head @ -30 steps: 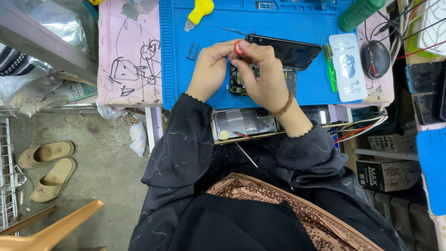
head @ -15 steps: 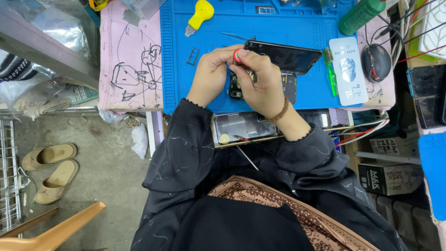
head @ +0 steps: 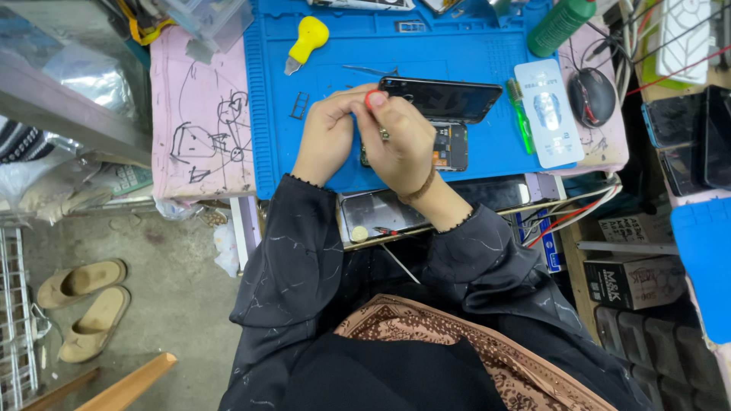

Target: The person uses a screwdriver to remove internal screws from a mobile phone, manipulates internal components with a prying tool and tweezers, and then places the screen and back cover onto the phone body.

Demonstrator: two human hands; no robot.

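The right hand (head: 403, 141) has its fingers pinched shut on a thin screwdriver with a red cap (head: 371, 99); the cap shows just above the knuckles, a little above the middle of the frame. The left hand (head: 329, 137) sits touching it on the left, fingers curled in toward the same spot, but whether they grip anything cannot be told. Under both hands lies an opened phone (head: 449, 146), its innards partly showing to the right of the right hand. A black screen panel (head: 445, 99) lies tilted just above it, touching the fingertips.

All this rests on a blue mat (head: 343, 57) covering the worktop across the upper middle of the frame. On the mat, upper left, lies a yellow-handled tool (head: 304, 42). To the right are a green pen-like tool (head: 521, 122) and a pale card (head: 544, 113). Further right sit a black mouse (head: 592, 95) and, at the top edge, a green bottle (head: 560, 24). A pink cloth (head: 199, 114) with doodles lies left of the mat. At lower left, a pair of sandals (head: 84, 308) rests on the floor.
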